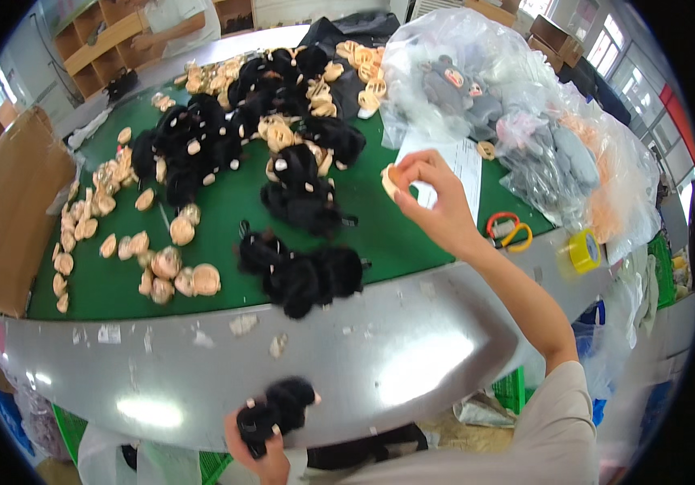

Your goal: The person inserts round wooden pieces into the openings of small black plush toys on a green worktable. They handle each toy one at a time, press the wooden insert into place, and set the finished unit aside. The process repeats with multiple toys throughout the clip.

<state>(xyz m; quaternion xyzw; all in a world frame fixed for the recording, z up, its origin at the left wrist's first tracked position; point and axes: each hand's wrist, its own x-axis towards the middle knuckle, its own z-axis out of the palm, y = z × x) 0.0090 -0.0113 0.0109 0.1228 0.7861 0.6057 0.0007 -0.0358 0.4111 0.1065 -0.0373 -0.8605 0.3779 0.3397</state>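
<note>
Low at the table's front edge, my left hand (266, 462) is closed round a small black plush toy (287, 402). Over the right part of the green mat (396, 255), my right hand (436, 202) pinches a small beige curved piece (388, 183) between thumb and fingertips. Its exact kind is hard to make out. Two clusters of black plush toys, a nearer one (311, 279) and one behind it (303, 202), lie left of my right hand. Loose beige rounded pieces (165, 263) are scattered on the mat's left side.
More black plush toys (202, 137) are heaped farther back. Clear bags with grey plush toys (452, 81) fill the back right. Orange-handled scissors (509, 230) and yellow tape (584, 250) lie at the right. A cardboard sheet (8, 210) stands left; another person (181, 24) is beyond the table.
</note>
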